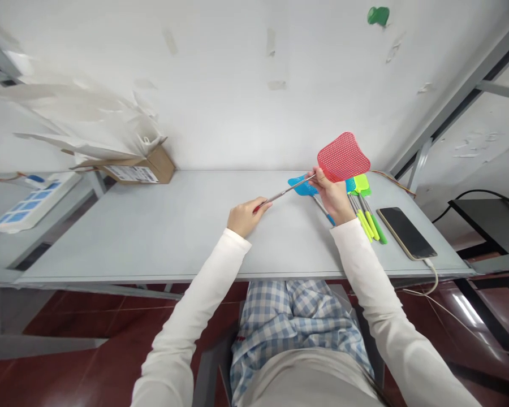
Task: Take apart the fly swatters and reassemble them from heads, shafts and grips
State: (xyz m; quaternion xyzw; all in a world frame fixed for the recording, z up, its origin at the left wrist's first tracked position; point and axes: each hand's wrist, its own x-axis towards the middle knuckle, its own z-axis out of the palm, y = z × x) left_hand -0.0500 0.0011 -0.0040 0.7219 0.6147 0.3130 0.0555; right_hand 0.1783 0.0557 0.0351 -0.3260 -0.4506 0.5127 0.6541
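A red fly swatter (343, 156) with a thin metal shaft is held up over the table between both hands. My left hand (245, 217) is closed round its red handle end, most of which the fingers hide. My right hand (331, 192) pinches the shaft just below the perforated red head. Beneath and behind the right hand, a blue fly swatter (303, 186) lies on the table. To the right of that hand are several green and yellow-green fly swatters (362, 184), their handles (371, 226) pointing toward me.
A black-screened phone (408, 232) with a white cable (433, 277) lies at the right of the grey table (152, 243). An opened cardboard box (144, 167) stands at the back left, against the white wall (224, 85). A white and blue item (34, 203) sits farther left.
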